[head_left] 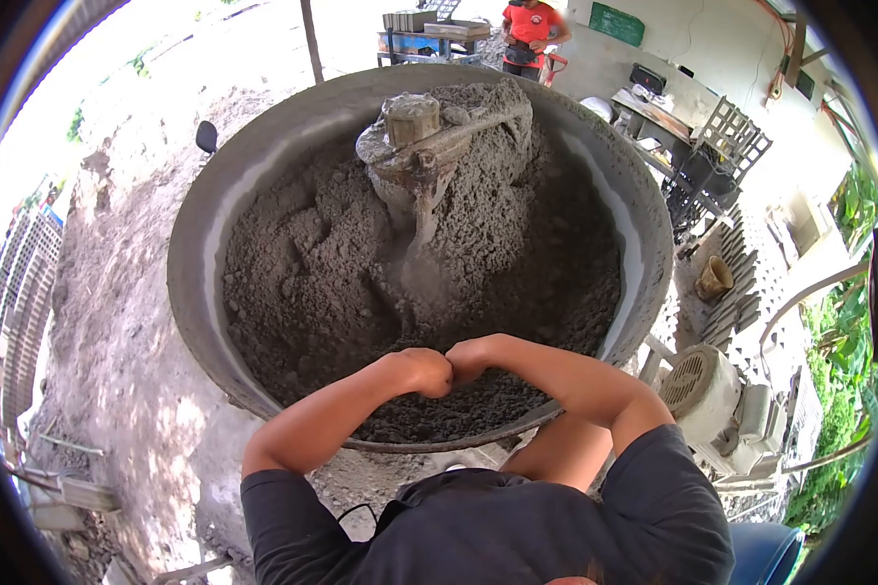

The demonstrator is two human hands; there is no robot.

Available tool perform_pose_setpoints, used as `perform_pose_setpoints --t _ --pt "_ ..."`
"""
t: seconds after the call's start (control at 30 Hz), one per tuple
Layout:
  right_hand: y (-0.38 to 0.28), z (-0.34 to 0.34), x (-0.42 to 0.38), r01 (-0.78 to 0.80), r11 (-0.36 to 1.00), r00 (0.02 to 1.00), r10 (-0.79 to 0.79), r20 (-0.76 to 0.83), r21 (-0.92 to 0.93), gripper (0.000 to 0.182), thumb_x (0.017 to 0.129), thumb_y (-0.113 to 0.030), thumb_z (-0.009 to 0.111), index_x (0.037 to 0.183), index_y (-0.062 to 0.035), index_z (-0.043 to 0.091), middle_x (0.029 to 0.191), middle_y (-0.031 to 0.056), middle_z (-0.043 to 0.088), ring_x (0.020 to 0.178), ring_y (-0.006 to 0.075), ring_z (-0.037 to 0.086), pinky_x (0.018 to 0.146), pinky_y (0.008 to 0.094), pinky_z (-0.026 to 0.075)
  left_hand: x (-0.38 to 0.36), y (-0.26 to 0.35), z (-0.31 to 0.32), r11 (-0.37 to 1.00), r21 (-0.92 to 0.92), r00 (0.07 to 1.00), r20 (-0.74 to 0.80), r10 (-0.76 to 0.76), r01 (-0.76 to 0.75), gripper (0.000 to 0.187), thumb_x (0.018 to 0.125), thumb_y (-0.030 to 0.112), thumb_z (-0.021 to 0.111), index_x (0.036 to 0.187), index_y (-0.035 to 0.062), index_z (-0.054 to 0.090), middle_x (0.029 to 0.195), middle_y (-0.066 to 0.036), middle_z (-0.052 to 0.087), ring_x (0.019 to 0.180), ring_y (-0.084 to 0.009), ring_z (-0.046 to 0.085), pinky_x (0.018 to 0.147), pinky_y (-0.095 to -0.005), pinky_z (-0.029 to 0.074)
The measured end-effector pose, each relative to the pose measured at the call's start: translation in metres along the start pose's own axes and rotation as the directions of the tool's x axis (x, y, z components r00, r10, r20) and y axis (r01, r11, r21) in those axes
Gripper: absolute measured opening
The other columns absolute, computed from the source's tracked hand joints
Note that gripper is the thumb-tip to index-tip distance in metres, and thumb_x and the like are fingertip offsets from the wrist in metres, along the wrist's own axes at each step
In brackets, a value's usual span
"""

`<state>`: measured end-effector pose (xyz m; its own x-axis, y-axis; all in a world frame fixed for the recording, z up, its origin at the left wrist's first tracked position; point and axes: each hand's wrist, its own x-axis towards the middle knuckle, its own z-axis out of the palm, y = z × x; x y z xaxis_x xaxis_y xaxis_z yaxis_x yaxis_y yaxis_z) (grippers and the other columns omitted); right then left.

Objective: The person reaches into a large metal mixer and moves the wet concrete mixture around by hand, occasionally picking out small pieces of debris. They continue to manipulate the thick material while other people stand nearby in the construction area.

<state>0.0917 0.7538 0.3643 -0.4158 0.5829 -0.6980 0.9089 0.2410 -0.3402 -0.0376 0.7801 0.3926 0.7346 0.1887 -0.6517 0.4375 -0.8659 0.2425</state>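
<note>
Both of my arms reach over the near rim of a large round mixing pan (193, 255). My left hand (423, 371) is closed in a fist, knuckles up, above the grey mix. My right hand (469, 359) is closed right against it, the two touching at the knuckles. What they hold, if anything, is hidden. Beneath and beyond them lies damp, crumbly grey concrete mix (312, 244), heaped at the left and back and darker at the right. A mix-caked mixer hub with arms (413, 122) stands up in the pan's middle.
Beyond the pan stands a person in a red shirt (531, 24), beside a table with blocks (434, 39). A motor (698, 385) sits at the right, near a bucket (715, 278) and black crates (732, 138). Stacked blocks (19, 302) line the far left. A blue barrel (766, 554) stands behind my right side.
</note>
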Motion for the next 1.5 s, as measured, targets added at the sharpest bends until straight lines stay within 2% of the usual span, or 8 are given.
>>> perform_pose_setpoints --t 0.2,0.8,1.1,1.3,1.43,1.5 --pt "0.007 0.007 0.009 0.046 0.999 0.999 -0.045 -0.02 0.009 0.045 0.082 -0.045 0.058 0.106 -0.0078 0.064 0.105 0.0156 0.064 0.097 0.0319 0.06 0.083 0.0387 0.046 0.006 -0.004 0.006 1.0 0.001 1.0 -0.004 0.006 -0.006 0.033 0.083 0.028 0.048 0.101 0.0075 0.067 0.105 -0.013 0.064 0.097 -0.031 0.06 0.083 -0.0425 0.047" --pt "0.007 0.01 0.009 0.048 0.998 0.998 -0.047 -0.029 0.046 0.038 0.081 -0.039 0.061 0.102 -0.0078 0.065 0.099 0.0147 0.065 0.091 0.0298 0.061 0.081 0.0376 0.047 0.012 -0.009 0.011 1.0 -0.006 1.0 -0.014 0.016 -0.017 0.034 0.083 0.029 0.048 0.1 0.0069 0.067 0.102 -0.013 0.065 0.094 -0.0313 0.061 0.083 -0.0423 0.047" --pt "0.013 0.013 0.018 0.094 0.995 0.995 -0.094 -0.021 -0.015 0.042 0.082 -0.044 0.058 0.102 -0.008 0.065 0.096 0.0144 0.066 0.088 0.0302 0.061 0.079 0.0383 0.047 0.008 -0.006 0.007 1.0 0.007 1.0 0.003 0.015 -0.015 0.034 0.083 0.029 0.049 0.1 0.0067 0.067 0.102 -0.014 0.065 0.095 -0.0317 0.061 0.083 -0.0425 0.047" --pt "0.016 0.017 0.021 0.117 0.993 0.992 -0.116 -0.043 0.031 0.042 0.082 -0.045 0.059 0.103 -0.0085 0.065 0.096 0.0138 0.066 0.087 0.0293 0.062 0.078 0.0382 0.047 0.006 -0.003 0.005 1.0 -0.005 1.0 0.015 -0.001 0.001 0.033 0.083 0.028 0.048 0.101 0.0077 0.067 0.105 -0.013 0.064 0.097 -0.031 0.06 0.084 -0.0421 0.046" --pt "0.012 0.013 0.015 0.062 0.997 0.998 -0.062 -0.008 0.034 0.043 0.082 -0.045 0.059 0.104 -0.0086 0.065 0.097 0.0141 0.066 0.089 0.0294 0.062 0.079 0.0381 0.047 0.004 -0.002 0.004 1.0 -0.001 1.0 0.009 -0.01 0.01 0.033 0.083 0.028 0.048 0.102 0.0084 0.067 0.105 -0.013 0.064 0.097 -0.0306 0.06 0.085 -0.0418 0.046" --pt "0.013 0.013 0.015 0.121 0.992 0.992 -0.12 -0.036 0.036 0.043 0.082 -0.044 0.059 0.104 -0.0083 0.065 0.097 0.0144 0.066 0.09 0.0297 0.061 0.08 0.0383 0.047 0.003 -0.002 0.004 1.0 -0.011 1.0 0.004 -0.019 0.02 0.033 0.083 0.028 0.048 0.102 0.0085 0.067 0.105 -0.013 0.064 0.097 -0.0305 0.06 0.085 -0.0418 0.046"
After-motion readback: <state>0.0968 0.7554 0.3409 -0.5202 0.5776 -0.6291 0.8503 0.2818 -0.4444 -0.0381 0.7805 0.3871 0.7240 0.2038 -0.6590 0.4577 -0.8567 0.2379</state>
